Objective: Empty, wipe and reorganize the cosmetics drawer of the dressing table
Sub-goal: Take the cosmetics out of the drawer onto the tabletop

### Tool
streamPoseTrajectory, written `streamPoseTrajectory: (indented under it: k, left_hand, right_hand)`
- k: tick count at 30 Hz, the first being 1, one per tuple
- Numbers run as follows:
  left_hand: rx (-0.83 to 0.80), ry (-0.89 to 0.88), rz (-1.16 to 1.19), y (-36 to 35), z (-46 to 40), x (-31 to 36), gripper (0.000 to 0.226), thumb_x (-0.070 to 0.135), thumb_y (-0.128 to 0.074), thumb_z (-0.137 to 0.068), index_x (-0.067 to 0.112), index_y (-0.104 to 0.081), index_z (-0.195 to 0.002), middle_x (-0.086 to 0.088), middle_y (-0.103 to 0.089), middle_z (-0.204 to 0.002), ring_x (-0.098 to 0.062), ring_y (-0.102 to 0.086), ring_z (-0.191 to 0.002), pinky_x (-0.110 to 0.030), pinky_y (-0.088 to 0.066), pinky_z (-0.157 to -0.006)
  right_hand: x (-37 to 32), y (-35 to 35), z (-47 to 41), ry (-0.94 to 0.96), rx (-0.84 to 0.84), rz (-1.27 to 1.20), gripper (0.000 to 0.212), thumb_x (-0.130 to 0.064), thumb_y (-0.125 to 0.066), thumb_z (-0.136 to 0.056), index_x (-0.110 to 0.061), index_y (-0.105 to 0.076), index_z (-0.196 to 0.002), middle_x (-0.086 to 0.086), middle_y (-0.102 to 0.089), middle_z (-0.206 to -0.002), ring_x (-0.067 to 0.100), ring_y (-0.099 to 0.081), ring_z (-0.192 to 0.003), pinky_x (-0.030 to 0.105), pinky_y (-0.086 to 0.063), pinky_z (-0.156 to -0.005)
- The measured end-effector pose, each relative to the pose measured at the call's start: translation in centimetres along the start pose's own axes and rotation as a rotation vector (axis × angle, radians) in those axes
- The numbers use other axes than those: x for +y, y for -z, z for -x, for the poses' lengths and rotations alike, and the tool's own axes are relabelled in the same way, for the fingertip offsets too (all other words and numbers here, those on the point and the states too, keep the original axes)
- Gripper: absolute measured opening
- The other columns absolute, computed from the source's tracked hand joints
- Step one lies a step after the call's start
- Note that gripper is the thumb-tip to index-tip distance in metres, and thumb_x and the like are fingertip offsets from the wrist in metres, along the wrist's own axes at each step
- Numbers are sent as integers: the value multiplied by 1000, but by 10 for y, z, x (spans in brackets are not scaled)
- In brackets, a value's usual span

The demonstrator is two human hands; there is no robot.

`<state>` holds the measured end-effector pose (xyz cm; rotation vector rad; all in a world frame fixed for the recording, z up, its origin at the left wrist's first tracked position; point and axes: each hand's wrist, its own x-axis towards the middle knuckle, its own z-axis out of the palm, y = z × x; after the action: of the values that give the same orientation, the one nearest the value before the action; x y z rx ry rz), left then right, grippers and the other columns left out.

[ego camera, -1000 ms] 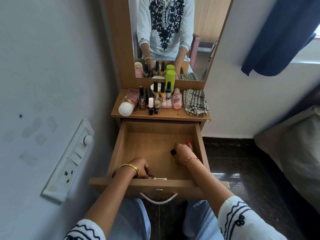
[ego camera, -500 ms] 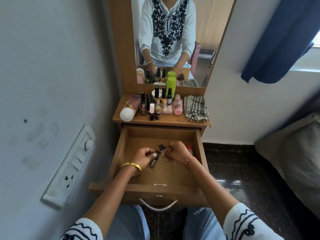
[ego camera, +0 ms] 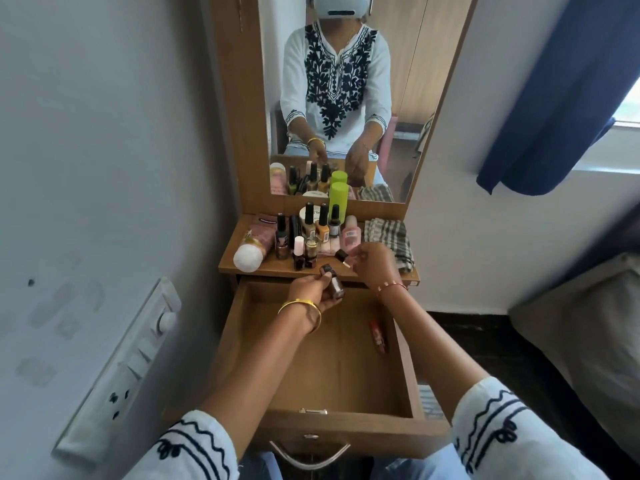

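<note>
One item left in the drawer: a red tube lying against the right wall. The drawer stands pulled fully out below the bench. My left hand grips a dark polish bottle just above the drawer's back edge; my right hand pinches a small black-capped bottle over the bench's front edge. I judge emptying nearly done. To do it well: set both bottles upright in the bare strip at the bench front, clear of the crowded nail polish cluster, which could topple if nudged. The checked cloth sits at bench right, handy for wiping. Room is tight: wall to the left, mirror frame behind, the bench lip overhanging the drawer's back.
</note>
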<state>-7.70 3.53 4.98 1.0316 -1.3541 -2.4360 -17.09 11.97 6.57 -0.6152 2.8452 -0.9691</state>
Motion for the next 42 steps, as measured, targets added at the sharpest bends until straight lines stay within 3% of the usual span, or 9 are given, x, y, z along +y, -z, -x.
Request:
streamPoseTrajectory:
  k: [4,11,15,18,25,29,33,38,42]
  left_hand:
    - [36,27,65,0,-7,2,16,3,-50,-91,6,-52,-76,-12,-56,-76,-22,-56,-67,-27,-52,-41]
    - [38,72,47,8,-10,0,12,4,-54,-89,7,-54,-77,-13,-58,-81,-22,-58,-70,-30,-55,-49]
    - [31,74,7,12,-12,1,5,6,-56,-88,1,-57,-90,-14,-60,-89,-22,-60,-71,-33,-54,-56]
    - [18,63,-27,13,-11,2,24,7,-55,-89,2,-55,-112,-8,-60,-81,-20,-59,-72,-39,-51,-67]
    - [-28,73,11,12,-6,3,28,5,-50,-91,3,-53,-119,-9,-59,-83,-21,-59,-73,-40,-53,-65]
    - [-60,52,23,12,-4,3,32,5,-51,-91,4,-53,-123,-9,-61,-83,-21,-62,-70,-39,-53,-67]
    - [-64,54,41,11,-1,4,23,6,-48,-92,5,-56,-114,-10,-63,-83,-23,-65,-66,-39,-52,-69]
    - [-57,29,-16,15,-4,4,4,11,-55,-90,9,-58,-91,-7,-67,-81,-24,-66,-72,-37,-56,-65]
    - [-66,0,31,17,1,4,7,10,-63,-84,8,-59,-79,-3,-70,-58,-18,-67,-59,-31,-58,-60]
  right_hand:
    - [-3,-7,-5,146,-59,225,20,-8,-56,-87,-14,-67,-103,13,-64,-112,25,-61,-98,27,-47,-84]
    - [-1,-16,-2,331,34,324,22,-9,-54,-90,-8,-68,-107,12,-58,-120,28,-51,-111,34,-43,-95]
    - [-1,-10,1,304,59,206,22,-11,-56,-89,-8,-70,-105,12,-60,-114,27,-52,-108,28,-40,-91]
    - [-4,-4,5,246,40,123,19,-9,-56,-88,-10,-70,-102,10,-63,-110,24,-58,-102,21,-39,-83]
    - [-2,-3,7,143,-66,1,19,-5,-58,-86,-13,-71,-99,7,-67,-110,19,-61,-102,25,-46,-91]
    - [-9,0,15,116,-179,-198,20,-15,-63,-86,-9,-67,-105,8,-68,-98,13,-61,-78,24,-51,-74]
    - [-14,3,23,109,-289,-196,38,-12,-62,-85,-9,-54,-122,17,-65,-81,17,-56,-61,19,-50,-59]
    - [-19,6,32,106,-343,-250,41,-2,-57,-86,-5,-51,-127,6,-60,-72,14,-55,-55,15,-48,-53]
    - [-22,12,34,25,-464,-450,42,5,-56,-85,-6,-48,-125,3,-57,-68,12,-58,-55,15,-52,-51]
